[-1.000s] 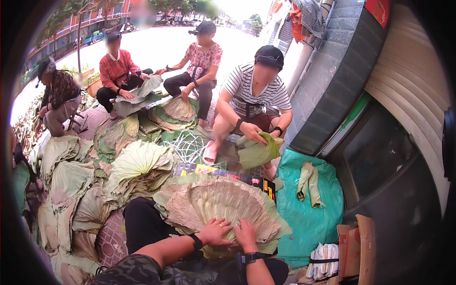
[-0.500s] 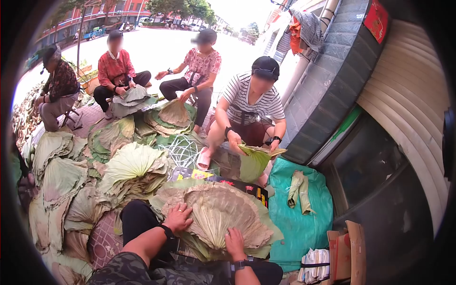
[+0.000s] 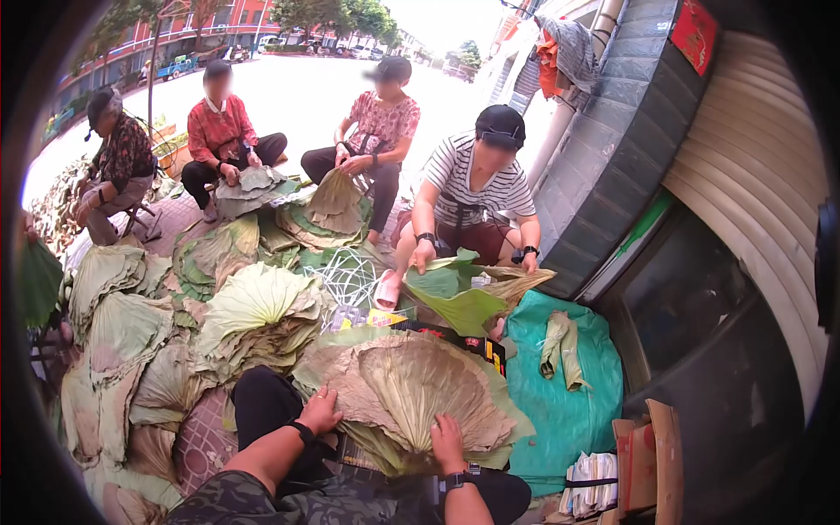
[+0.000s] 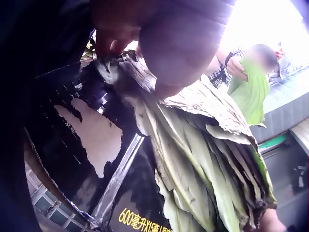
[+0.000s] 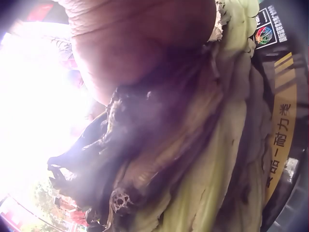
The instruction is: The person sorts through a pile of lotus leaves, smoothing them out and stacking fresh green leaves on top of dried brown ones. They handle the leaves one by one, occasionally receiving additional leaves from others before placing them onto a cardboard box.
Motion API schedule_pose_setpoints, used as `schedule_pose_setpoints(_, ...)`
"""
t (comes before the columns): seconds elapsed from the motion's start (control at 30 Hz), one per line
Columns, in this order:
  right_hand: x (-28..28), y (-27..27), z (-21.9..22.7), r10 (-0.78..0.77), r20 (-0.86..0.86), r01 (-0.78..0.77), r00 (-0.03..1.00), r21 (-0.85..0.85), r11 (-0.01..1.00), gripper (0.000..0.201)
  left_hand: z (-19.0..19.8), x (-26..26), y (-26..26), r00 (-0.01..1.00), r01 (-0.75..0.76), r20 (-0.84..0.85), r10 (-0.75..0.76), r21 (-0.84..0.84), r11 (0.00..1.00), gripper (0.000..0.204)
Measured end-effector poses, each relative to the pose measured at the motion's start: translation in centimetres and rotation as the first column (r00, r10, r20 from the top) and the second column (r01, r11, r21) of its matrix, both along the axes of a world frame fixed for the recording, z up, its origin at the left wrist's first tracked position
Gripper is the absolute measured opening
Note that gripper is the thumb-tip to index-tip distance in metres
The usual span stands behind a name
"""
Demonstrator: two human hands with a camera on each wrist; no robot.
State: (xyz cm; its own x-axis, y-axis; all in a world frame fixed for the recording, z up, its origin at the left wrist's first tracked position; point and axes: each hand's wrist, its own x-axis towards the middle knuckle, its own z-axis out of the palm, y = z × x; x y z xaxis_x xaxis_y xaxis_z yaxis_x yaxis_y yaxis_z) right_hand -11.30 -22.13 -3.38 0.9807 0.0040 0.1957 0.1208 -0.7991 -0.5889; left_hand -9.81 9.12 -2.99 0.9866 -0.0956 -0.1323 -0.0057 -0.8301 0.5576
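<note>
Head view: leaf stack (image 3: 420, 394) seemingly under hands (image 3: 448, 442).

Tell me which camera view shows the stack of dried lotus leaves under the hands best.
The head view: the whole fan-shaped leaf stack shows, with the left hand and right hand on it. The left wrist view shows only its layered edge; the right wrist view shows dark, blurred folds.

Leaf stack (image 3: 420, 389): on the box (image 3: 455, 337), before the wearer.
Tarp (image 3: 569, 411): right of the stack (bundle (image 3: 560, 350) on it).
Leaf piles (image 3: 254, 306): left.
</note>
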Motion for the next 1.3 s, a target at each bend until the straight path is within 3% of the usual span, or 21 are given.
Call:
schedule_pose_setpoints(0.93, 0.0, -0.4, 1.3, 0.045, -0.069, -0.046, 0.997, -0.023, 0.999, 0.038, 1.3, -0.2, -0.5, 0.995, 0.005, -0.098, -0.008, -0.035, 0.999, 0.057)
schedule_pose_setpoints(1.0, 0.0, -0.3, 1.6, 0.043, -0.081, -0.044, 0.996, -0.019, 0.999, 0.039, 4.1, -0.4, -0.8, 0.968, -0.033, -0.248, 0.031, -0.002, 0.999, 0.056)
schedule_pose_setpoints(1.03, 0.0, -0.3, 1.7, 0.043, -0.092, -0.044, 0.995, -0.011, 0.999, 0.039, 3.5, -0.3, -1.0, 0.968, -0.035, -0.249, 0.033, -0.004, 0.999, 0.056)
schedule_pose_setpoints(1.1, 0.2, -0.3, 1.8, 0.05, -0.098, -0.052, 0.994, -0.013, 0.999, 0.04, 2.2, -0.2, -1.6, 0.965, -0.246, -0.085, 0.249, 0.047, 0.968, 0.056)
schedule_pose_setpoints(1.13, 0.0, -0.4, 1.6, 0.054, -0.108, -0.055, 0.993, -0.011, 0.998, 0.04, 1.6, -0.1, -1.7, 0.965, -0.241, -0.091, 0.245, 0.051, 0.969, 0.056)
schedule_pose_setpoints(1.2, -0.4, -0.3, 2.0, 0.046, -0.127, -0.047, 0.991, -0.011, 0.999, 0.04, 1.7, -0.1, -2.2, 0.918, -0.378, 0.12, 0.379, -0.033, 0.925, 0.057)
schedule_pose_setpoints(1.23, -0.2, -0.4, 2.3, 0.047, -0.136, -0.05, 0.99, -0.018, 0.999, 0.041, 1.9, 0.2, -2.4, 0.921, -0.373, 0.112, 0.374, -0.033, 0.927, 0.057)
schedule_pose_setpoints(1.3, 0.1, -0.9, 2.8, 0.071, -0.172, -0.075, 0.982, -0.016, 0.997, 0.041, 2.5, 0.9, -2.2, 0.9, -0.279, 0.332, 0.283, -0.059, 0.958, 0.06)
